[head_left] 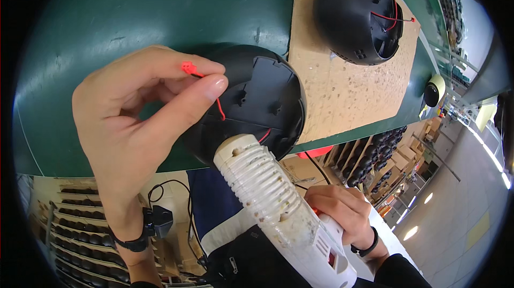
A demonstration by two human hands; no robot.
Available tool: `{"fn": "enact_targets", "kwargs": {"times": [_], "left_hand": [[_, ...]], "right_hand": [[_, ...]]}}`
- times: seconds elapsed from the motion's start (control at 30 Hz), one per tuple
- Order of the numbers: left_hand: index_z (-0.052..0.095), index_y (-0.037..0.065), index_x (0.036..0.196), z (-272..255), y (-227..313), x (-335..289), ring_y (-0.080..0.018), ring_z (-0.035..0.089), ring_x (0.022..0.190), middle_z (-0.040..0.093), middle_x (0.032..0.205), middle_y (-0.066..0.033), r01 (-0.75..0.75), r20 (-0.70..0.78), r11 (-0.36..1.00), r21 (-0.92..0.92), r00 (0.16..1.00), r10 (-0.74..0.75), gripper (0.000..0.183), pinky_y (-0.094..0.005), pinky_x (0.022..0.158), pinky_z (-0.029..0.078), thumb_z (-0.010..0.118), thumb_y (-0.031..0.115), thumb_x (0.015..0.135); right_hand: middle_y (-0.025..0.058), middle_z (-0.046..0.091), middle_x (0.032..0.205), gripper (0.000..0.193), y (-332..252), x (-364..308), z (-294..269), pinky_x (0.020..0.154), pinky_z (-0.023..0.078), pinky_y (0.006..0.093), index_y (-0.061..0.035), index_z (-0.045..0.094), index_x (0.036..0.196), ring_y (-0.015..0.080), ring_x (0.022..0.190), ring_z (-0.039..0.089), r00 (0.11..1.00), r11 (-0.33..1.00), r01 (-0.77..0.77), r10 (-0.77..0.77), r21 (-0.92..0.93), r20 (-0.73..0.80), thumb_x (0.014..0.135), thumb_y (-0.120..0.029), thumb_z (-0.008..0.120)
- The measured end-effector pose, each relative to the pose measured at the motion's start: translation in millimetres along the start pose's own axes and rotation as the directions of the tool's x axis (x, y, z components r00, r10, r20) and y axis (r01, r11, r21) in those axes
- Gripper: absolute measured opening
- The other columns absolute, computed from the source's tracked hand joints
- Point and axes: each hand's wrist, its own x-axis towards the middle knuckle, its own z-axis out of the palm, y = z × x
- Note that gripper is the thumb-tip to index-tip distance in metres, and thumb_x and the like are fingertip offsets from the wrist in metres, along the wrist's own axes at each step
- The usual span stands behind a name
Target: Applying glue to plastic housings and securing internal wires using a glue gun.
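My left hand pinches a thin wire with a small red connector between thumb and forefinger. The red wire runs down into the open side of a round black plastic housing lying on the green table. My right hand is wrapped round the handle of a white glue gun with a ribbed, stained barrel. An orange trigger shows by the fingers. The gun's front end reaches over the near rim of the housing, where its tip is hidden. Another short piece of red wire shows beside it.
A second black housing with red wires stands on a brown board at the far right of the green table. Below the table, racks of dark round parts stand at the left and more at the right. A black cable hangs near my lap.
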Motion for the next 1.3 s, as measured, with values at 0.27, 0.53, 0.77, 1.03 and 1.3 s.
{"fn": "enact_targets", "kwargs": {"times": [0.27, 0.53, 0.77, 1.03, 1.3], "left_hand": [[0.070, -0.003, 0.093, 1.2, -1.2, -2.7, -0.0070, 0.054, 0.060, 0.064, 0.079, -0.0056, 0.004, -0.021, 1.000, -0.024, 1.000, -0.004, 0.009, -0.0189, 0.052, 0.042, 0.070, -0.002, 0.084], [0.064, -0.003, 0.093, -0.5, 0.5, -11.7, -0.0083, 0.055, 0.063, 0.061, 0.081, -0.0064, 0.026, -0.005, 0.995, -0.092, 1.000, -0.027, 0.010, -0.0200, 0.055, 0.043, 0.069, -0.004, 0.083], [0.062, -0.003, 0.091, -15.5, -5.6, -24.7, -0.0093, 0.054, 0.062, 0.060, 0.081, -0.0074, -0.059, 0.030, 0.998, 0.009, 0.998, 0.058, 0.011, -0.0200, 0.055, 0.042, 0.069, -0.003, 0.082], [0.068, -0.001, 0.080, -17.2, -12.2, -41.9, -0.0136, 0.061, 0.060, 0.066, 0.073, -0.0114, -0.042, 0.163, 0.968, -0.249, 0.983, 0.084, 0.022, -0.0227, 0.056, 0.045, 0.079, -0.006, 0.062], [0.069, -0.001, 0.080, -12.9, -17.5, -47.1, -0.0133, 0.060, 0.058, 0.066, 0.075, -0.0118, -0.042, 0.153, 0.948, -0.315, 0.984, 0.095, 0.022, -0.0225, 0.054, 0.046, 0.079, -0.007, 0.062]], "right_hand": [[0.0143, 0.063, 0.093, 0.038, -7.4, 0.3, 3.7, 0.056, 0.054, 0.0315, 0.0047, 0.061, 0.100, 0.0259, 0.074, 0.067, 0.999, 0.996, -0.037, 0.039, -0.085, 0.019, 0.071, -0.015, 0.075], [0.0139, 0.063, 0.088, 0.032, -4.7, -0.7, -0.4, 0.056, 0.054, 0.0329, 0.0052, 0.060, 0.094, 0.0274, 0.072, 0.067, 0.998, 0.998, -0.049, 0.050, -0.047, 0.025, 0.072, -0.013, 0.073], [0.0139, 0.064, 0.087, 0.033, -6.5, -6.0, -0.9, 0.057, 0.055, 0.0333, 0.0053, 0.060, 0.094, 0.0280, 0.072, 0.068, 0.997, 0.996, -0.075, 0.076, -0.046, 0.020, 0.071, -0.015, 0.073], [0.0144, 0.064, 0.088, 0.035, -5.6, -6.1, -3.5, 0.058, 0.055, 0.0341, 0.0049, 0.060, 0.095, 0.0289, 0.074, 0.068, 0.998, 0.997, -0.065, 0.066, -0.028, 0.025, 0.072, -0.017, 0.073], [0.0145, 0.063, 0.087, 0.035, -6.6, -4.4, -3.3, 0.057, 0.055, 0.0338, 0.0047, 0.060, 0.095, 0.0287, 0.072, 0.068, 0.997, 0.997, -0.063, 0.064, -0.036, 0.032, 0.072, -0.018, 0.075]]}}
